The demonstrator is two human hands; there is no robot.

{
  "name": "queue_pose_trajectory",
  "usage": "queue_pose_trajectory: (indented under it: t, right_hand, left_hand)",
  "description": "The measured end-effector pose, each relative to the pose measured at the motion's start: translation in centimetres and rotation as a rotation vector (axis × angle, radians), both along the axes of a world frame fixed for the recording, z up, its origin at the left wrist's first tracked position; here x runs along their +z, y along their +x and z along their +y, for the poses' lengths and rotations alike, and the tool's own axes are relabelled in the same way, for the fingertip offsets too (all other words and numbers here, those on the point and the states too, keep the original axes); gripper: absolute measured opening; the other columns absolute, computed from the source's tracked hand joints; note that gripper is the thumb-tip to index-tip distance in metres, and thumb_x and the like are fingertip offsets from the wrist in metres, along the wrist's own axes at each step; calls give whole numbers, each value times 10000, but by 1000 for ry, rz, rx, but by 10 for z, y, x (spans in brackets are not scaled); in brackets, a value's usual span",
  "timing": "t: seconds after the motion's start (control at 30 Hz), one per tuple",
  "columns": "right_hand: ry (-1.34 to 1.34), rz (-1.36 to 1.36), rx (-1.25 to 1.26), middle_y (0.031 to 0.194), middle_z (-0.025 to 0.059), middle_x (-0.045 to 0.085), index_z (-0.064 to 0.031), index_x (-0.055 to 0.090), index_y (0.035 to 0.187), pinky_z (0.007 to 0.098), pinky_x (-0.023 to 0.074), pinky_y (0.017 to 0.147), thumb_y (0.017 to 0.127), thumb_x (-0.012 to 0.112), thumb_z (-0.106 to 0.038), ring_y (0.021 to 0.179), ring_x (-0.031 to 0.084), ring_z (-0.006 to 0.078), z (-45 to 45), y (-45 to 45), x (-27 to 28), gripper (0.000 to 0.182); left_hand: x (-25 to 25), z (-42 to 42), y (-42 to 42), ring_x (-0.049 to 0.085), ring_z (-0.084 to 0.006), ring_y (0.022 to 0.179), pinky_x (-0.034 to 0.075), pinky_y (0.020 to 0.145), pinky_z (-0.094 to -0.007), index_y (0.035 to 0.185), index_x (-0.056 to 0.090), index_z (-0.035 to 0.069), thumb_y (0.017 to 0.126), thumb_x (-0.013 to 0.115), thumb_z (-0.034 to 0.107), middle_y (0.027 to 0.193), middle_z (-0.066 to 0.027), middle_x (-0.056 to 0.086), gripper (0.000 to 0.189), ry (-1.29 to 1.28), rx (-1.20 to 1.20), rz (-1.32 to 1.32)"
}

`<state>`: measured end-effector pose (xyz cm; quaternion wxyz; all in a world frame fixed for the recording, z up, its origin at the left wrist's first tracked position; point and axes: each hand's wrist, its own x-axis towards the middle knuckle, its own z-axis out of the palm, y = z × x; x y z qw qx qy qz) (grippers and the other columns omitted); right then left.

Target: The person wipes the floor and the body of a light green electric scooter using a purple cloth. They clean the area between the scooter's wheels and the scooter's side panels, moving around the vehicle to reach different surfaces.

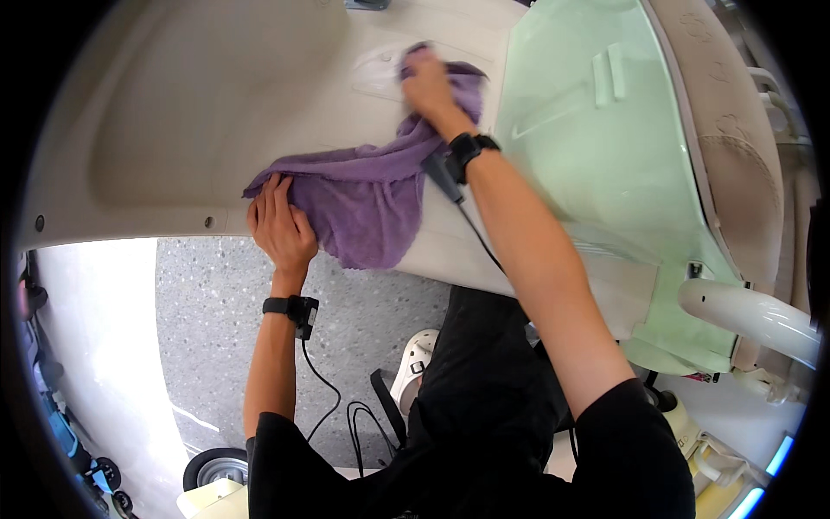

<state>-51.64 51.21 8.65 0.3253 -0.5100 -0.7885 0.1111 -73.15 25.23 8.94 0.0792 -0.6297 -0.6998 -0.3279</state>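
Note:
A purple plush cloth (373,214) lies across the beige footboard (454,246) of a scooter-like vehicle, its lower part hanging over the near edge. My right hand (428,84) is closed on the bunched far end, blurred by motion, near a moulded clear panel (376,68). At the cloth's left corner is my left hand (282,224), fingers close together and fingertips partly hidden at the fold. Between both hands the cloth's upper edge stretches in a long fold. Each wrist wears a black strap with a small device (305,316) and a cable.
The mint-green body panel (583,143) rises on the right, below a stitched beige seat (739,149). A white tubular bar (752,311) juts in at right. Cables (356,422) hang above the speckled grey floor (214,324). A wheel (217,468) stands at lower left.

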Motion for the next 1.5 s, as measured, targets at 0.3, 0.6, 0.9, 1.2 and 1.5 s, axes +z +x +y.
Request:
queue_pose_trajectory:
  t: [0.3,0.6,0.9,1.2,1.5]
  right_hand:
    - [-273,282,578,1425,228,535,20,668,1187,403,350,1164,748,550,32,1395,420,374,-184,-67,4,455]
    - [-389,79,431,1506,182,470,-8,597,1315,419,334,1174,826,551,14,1443,374,319,-296,48,34,492]
    - [-330,-110,106,1458,184,514,3,605,1301,446,338,1155,936,604,-181,1405,416,330,-357,146,56,409]
    - [-423,-63,23,1457,151,535,-58,632,1304,429,372,1141,905,646,-158,1403,436,311,-370,176,55,411]
    - [-658,135,-269,1456,149,537,10,645,1265,376,425,1090,905,674,-204,1325,518,338,-388,275,71,419]
  left_hand:
    - [-9,1,-5,553,-350,1233,353,1073,-466,1267,565,0,849,459,139,1338,-189,599,453,28,-6,36]
    - [-15,2,-11,523,-394,1259,333,1128,-489,1331,493,-52,947,498,140,1339,-265,571,430,-25,3,124]
    - [-24,43,-19,496,-412,1302,307,1161,-465,1340,470,-128,1023,398,343,1380,-306,529,572,-305,148,413]
    - [-8,1,44,455,-491,1308,288,1153,-547,1314,492,-150,1016,469,430,1384,-353,497,653,-400,-170,158]
    - [5,-84,161,379,-454,1385,262,1194,-508,1342,503,-98,953,628,301,1430,-279,479,571,-264,-519,101]
